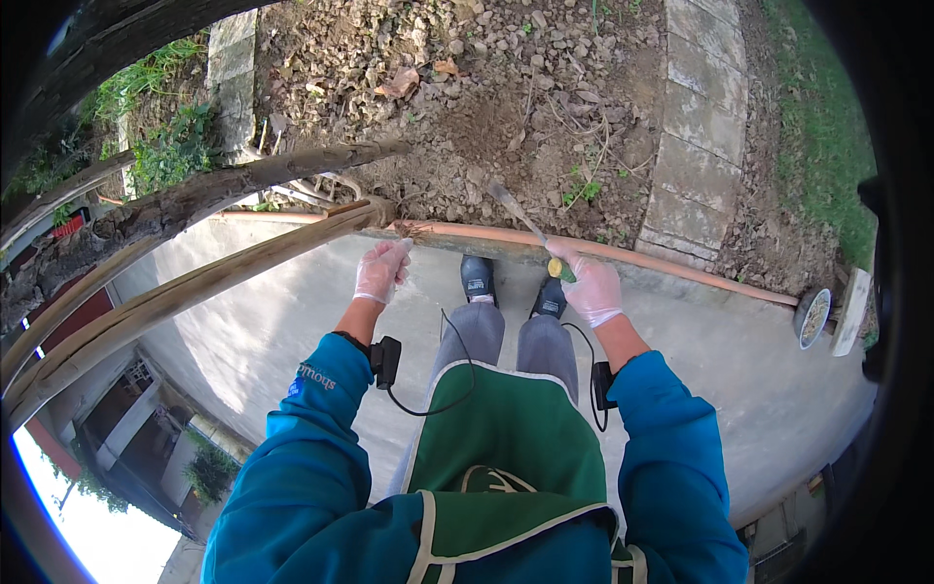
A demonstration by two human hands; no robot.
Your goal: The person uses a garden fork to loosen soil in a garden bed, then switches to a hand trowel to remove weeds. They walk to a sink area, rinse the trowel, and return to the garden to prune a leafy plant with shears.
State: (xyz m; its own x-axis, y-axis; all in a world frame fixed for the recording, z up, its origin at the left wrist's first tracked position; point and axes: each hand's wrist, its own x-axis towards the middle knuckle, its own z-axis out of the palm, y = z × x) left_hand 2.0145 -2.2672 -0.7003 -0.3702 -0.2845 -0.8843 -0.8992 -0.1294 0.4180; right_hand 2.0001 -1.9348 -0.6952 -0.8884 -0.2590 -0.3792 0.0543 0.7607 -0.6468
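My right hand [589,286], in a thin clear plastic glove, is closed around the green and yellow handle of a small hand tool [516,212]. Its narrow metal blade points up and left over the soil bed [467,175]; the exact kind of tool cannot be told. My left hand [383,269], gloved alike, pinches a small tuft of dry roots or a withered plant [414,232] above the bed's edge, just right of the end of a wooden pole. Small green weeds [581,190] grow in the soil beyond the blade.
An orange pipe [481,232] runs along the bed's near edge. Wooden poles [197,274] slant across the left. A paved strip [693,160] borders the bed at right. A bowl [812,318] with bits in it stands at far right, beside a board [851,312]. Concrete floor [693,379] lies underfoot.
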